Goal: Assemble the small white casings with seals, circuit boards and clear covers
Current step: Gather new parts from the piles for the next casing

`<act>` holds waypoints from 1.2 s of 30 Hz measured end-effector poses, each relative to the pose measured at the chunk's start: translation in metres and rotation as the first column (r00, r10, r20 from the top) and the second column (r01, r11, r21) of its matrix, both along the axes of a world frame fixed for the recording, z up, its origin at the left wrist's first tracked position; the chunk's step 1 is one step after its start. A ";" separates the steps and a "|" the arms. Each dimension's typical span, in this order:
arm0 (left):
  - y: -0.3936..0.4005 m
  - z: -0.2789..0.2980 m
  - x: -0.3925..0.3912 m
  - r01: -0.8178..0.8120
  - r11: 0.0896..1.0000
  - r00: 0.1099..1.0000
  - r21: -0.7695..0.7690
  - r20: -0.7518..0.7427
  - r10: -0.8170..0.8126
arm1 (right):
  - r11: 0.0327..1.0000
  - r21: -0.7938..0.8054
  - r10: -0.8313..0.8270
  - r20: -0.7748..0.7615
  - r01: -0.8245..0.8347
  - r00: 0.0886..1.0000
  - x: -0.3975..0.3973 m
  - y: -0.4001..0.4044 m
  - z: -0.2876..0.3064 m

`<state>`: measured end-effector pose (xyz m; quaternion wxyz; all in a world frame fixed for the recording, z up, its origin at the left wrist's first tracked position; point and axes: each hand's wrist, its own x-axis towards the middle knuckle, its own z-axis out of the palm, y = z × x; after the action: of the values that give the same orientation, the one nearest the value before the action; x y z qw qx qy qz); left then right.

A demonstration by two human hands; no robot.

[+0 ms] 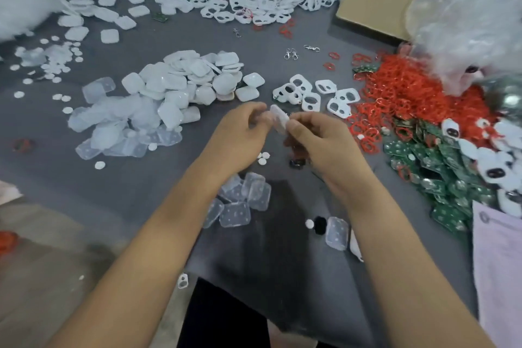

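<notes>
Two bare hands meet above the middle of a grey worktop [118, 178]. The left hand [240, 133] and the right hand [319, 141] both pinch one small white casing [279, 118] between their fingertips; the piece is tilted on edge, and its details are blurred.

At 6 o'clock from the hands lie about five clear covers [240, 200] in a loose cluster, with one more clear cover [336, 232] alone at 5 o'clock. At 12 to 1 o'clock sit about six white frames with cut-out holes [313, 96]. At 10 o'clock is a heap of white casings and clear covers [169, 93], too many to count. At 3 o'clock spread red seals [401, 93] and green circuit boards [440, 178], uncountable. Three metal clasps [293, 54] lie at 12 o'clock. A cardboard box [372, 0] at 1 o'clock is partly hidden by a plastic bag [474, 17], itself cut off by the frame edge.
</notes>
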<state>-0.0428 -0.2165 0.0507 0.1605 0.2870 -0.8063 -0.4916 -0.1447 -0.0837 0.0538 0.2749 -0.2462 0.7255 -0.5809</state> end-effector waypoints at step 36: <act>0.169 -0.066 0.026 0.198 0.708 0.959 -0.678 -0.015 -0.282 | 0.906 0.291 -0.010 -0.711 0.307 0.703 0.029 0.236 -0.067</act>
<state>-0.0173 -0.0474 -0.0157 0.2344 0.0732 -0.9482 -0.2015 -0.1152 0.1524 -0.0129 -0.0267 -0.3218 0.8936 -0.3117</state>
